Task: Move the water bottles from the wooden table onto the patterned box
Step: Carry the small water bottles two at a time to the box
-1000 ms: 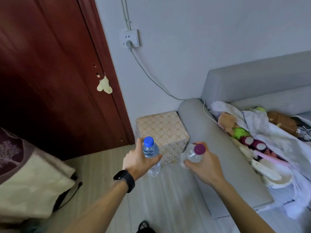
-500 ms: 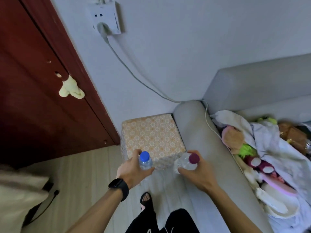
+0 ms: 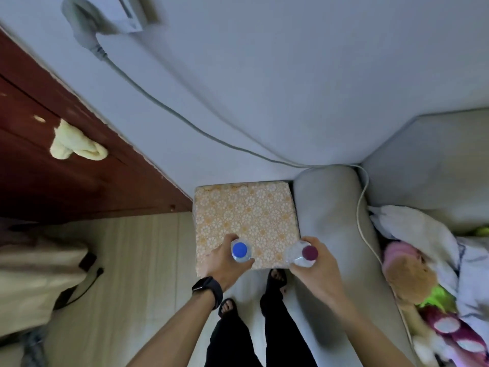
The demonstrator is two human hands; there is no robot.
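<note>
I look straight down on the patterned box (image 3: 246, 213), orange with white flowers, standing against the wall beside the sofa arm. My left hand (image 3: 225, 263) grips a clear bottle with a blue cap (image 3: 240, 250), held upright over the box's near edge. A second clear bottle with a purple cap (image 3: 309, 252) is in my right hand (image 3: 318, 271), above the box's near right corner and the sofa arm. Only the caps and shoulders of both bottles show; whether they touch the box I cannot tell.
A grey sofa arm (image 3: 325, 207) borders the box on the right, with plush toys (image 3: 412, 276) and cloth on the seat. A red-brown door (image 3: 66, 181) stands to the left. A grey cable (image 3: 185, 120) runs from a wall socket. My feet (image 3: 275, 279) are right before the box.
I have stepped up to the box and my view has tipped down. Both hands with their bottles moved from in front of the box to above its near edge.
</note>
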